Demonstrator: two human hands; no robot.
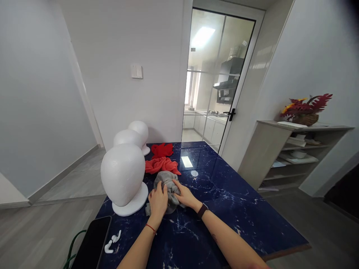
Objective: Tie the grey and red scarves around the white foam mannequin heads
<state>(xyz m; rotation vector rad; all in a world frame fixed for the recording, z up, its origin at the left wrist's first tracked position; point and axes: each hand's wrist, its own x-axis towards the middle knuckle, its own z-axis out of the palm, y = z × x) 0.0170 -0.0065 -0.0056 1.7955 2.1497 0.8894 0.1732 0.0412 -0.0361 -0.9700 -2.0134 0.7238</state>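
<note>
A crumpled grey cloth (166,176), thin and slightly sheer, lies bunched on the dark blue marbled table (218,209). My left hand (158,200) grips it from the near left side, fingers curled into the folds. On its right side, my right hand (185,194) pinches the fabric; some of its fingertips are hidden in the folds. Just beyond the grey cloth lies a coral-red cloth (162,165), and behind that a brighter red cloth (162,150). To the left stands a white foam mannequin head (123,175) on a round base.
Two more foam heads, a middle one (127,137) and a far one (139,129), stand in line behind the first. A black phone (94,241) with a green cable and white earbuds (113,241) lie at the near left. A white disc (194,173) rests right of the cloths.
</note>
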